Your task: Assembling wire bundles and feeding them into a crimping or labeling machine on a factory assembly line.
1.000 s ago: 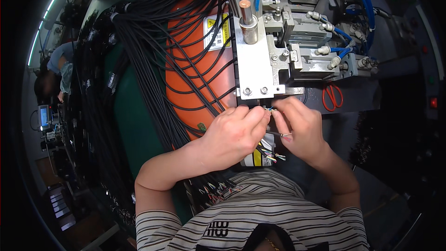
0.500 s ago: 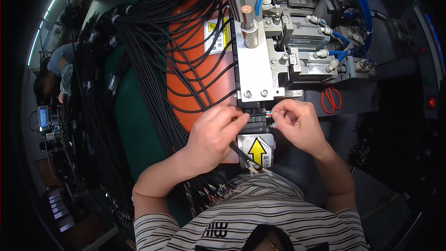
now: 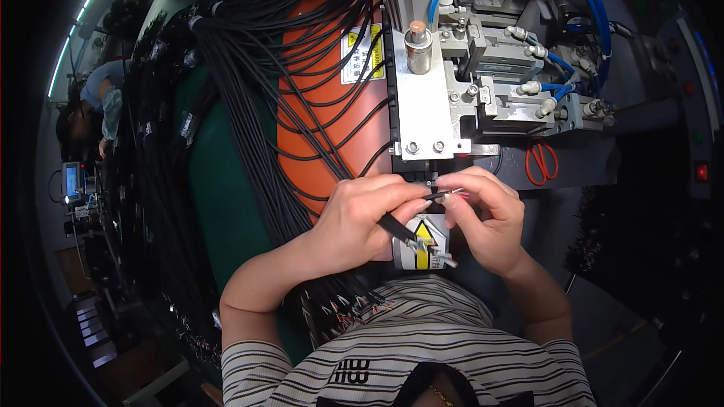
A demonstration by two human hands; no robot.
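Observation:
My left hand [image 3: 362, 215] is closed round a black cable [image 3: 437, 196], pinching it close to its stripped end. Below that hand stick out more cut cables [image 3: 401, 229], their thin coloured wire ends fanned out. My right hand [image 3: 486, 215] pinches the thin coloured wires [image 3: 461, 194] at the end of the cable, thumb and forefinger together. Both hands meet just in front of the metal clamping machine [image 3: 422, 117], above a white plate with a yellow arrow [image 3: 425, 241].
Many black cables [image 3: 234, 83] lie over an orange cover [image 3: 324, 117] and a green surface [image 3: 215, 203] on my left. Red-handled scissors [image 3: 541, 163] rest right of the machine. Blue air hoses [image 3: 603, 22] curve at the upper right. Another person [image 3: 102, 98] is far left.
My hands have come together, and the left has moved right with its cables. The right fingers now pinch wires beside the left fingertips. The whole view has shifted slightly.

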